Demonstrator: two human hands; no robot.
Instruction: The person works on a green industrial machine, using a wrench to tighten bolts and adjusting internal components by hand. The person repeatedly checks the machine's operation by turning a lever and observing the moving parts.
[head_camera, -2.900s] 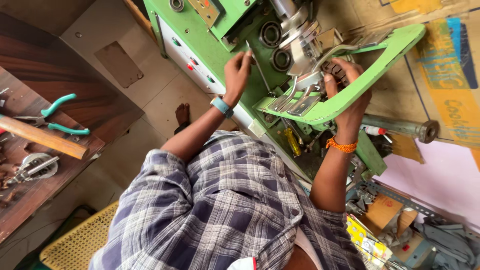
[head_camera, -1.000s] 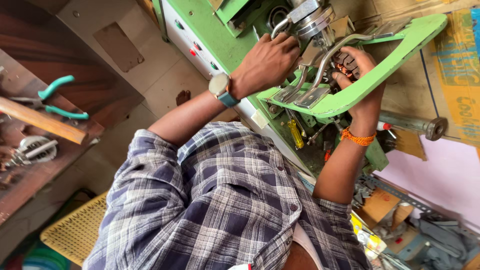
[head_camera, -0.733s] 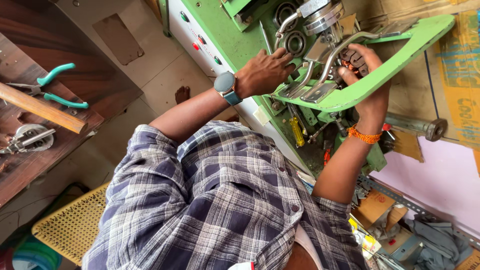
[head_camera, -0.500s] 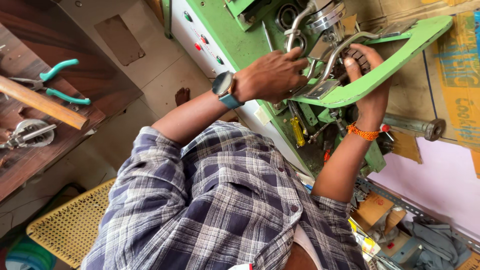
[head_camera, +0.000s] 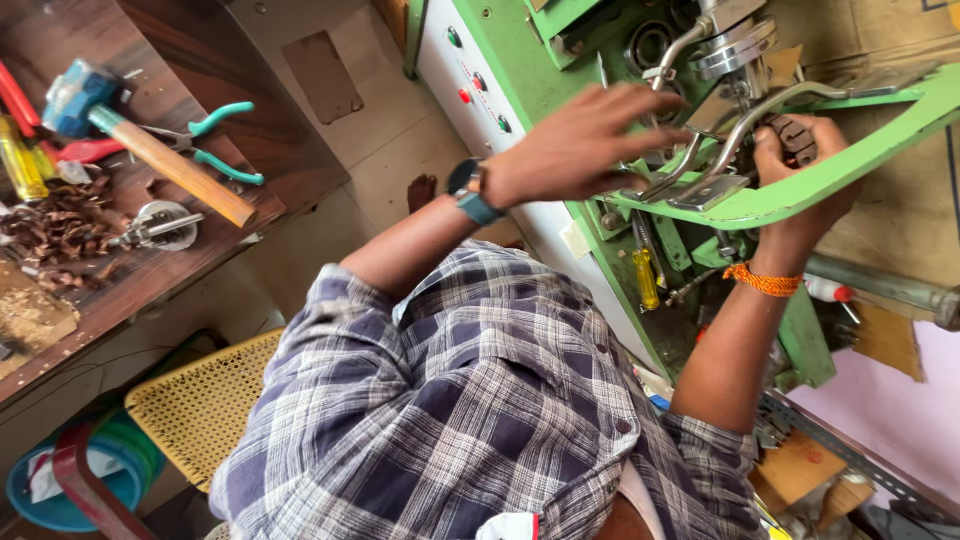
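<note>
Head view: the left hand (head_camera: 585, 145) lies with fingers spread on the bent metal lever (head_camera: 690, 170) of the green machine (head_camera: 530, 80). The right hand (head_camera: 800, 175) is clamped on a dark ribbed part (head_camera: 790, 135), pressed under the machine's spindle (head_camera: 735, 50) above the green arm (head_camera: 800, 185). The part seems seated but not released, so the work looks midway. It looks dark and toothed. A hammer (head_camera: 150, 150) and pliers (head_camera: 210, 140) lie on the bench (head_camera: 140, 280).
</note>
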